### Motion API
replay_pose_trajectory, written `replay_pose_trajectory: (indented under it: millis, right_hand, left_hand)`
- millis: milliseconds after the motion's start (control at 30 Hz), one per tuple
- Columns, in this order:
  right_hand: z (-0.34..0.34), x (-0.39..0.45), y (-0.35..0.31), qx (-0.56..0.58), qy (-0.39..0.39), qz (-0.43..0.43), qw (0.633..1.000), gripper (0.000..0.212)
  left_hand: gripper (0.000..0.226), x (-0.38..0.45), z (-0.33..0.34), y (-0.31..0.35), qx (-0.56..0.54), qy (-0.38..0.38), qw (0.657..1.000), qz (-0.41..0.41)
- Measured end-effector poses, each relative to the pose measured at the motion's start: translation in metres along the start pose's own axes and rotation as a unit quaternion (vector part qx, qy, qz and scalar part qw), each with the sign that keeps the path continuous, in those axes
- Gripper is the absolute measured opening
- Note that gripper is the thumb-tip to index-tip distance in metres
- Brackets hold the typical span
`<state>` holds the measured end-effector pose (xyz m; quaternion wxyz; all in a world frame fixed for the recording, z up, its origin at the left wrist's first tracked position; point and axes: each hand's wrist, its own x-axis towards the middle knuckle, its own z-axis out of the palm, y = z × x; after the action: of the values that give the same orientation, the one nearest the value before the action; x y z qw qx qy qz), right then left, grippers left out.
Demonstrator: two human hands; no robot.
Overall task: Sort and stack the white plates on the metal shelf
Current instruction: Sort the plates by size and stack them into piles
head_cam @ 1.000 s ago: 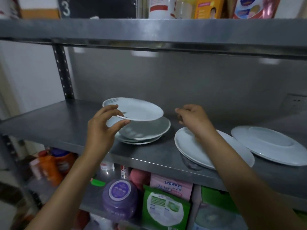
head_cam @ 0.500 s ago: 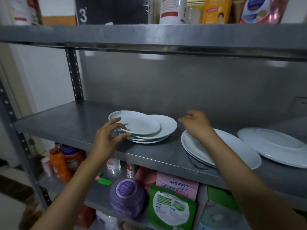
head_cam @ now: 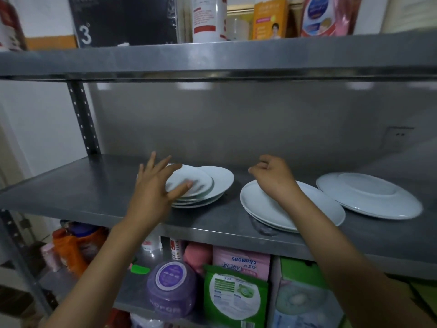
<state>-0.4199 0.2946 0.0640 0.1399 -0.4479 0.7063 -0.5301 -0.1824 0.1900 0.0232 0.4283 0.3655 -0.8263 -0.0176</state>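
Note:
A stack of small white plates (head_cam: 208, 185) sits on the middle metal shelf (head_cam: 94, 195); its top plate lies shifted left of the ones below. My left hand (head_cam: 153, 185) is spread with straight fingers over the stack's left edge, thumb on the top plate. Right of it lies a pair of large white plates (head_cam: 267, 209). My right hand (head_cam: 274, 176) hovers over their far edge with fingers loosely curled, holding nothing. A large plate turned upside down (head_cam: 369, 197) lies at the far right.
The upper shelf (head_cam: 212, 58) hangs low overhead, carrying bottles and boxes. A perforated upright post (head_cam: 82, 119) stands at the left. Below, the lower shelf holds a purple jar (head_cam: 171, 287), a green packet (head_cam: 234, 299) and an orange bottle (head_cam: 75, 245).
My left hand lowered the small plate onto the stack, let go of it and spread open. The right hand stayed above the large plates.

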Motion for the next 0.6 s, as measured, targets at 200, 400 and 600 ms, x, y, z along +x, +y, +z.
replay_pose_trajectory:
  millis: [200,400,600]
  right_hand:
    - [-0.038,-0.003,0.029,-0.031,0.064,-0.017,0.997,0.045]
    - [-0.106,-0.012,0.076,-0.182,0.18,-0.052,0.965,0.054]
    - [-0.166,-0.015,0.137,-0.371,0.068,0.056,0.925,0.072]
  left_hand:
    - [0.066,0.019,0.037,0.076,-0.061,-0.042,0.993,0.097]
    - [0.06,0.019,0.074,0.142,-0.147,-0.114,0.969,0.16]
    - [0.042,0.012,0.098,0.189,-0.184,-0.183,0.947,0.188]
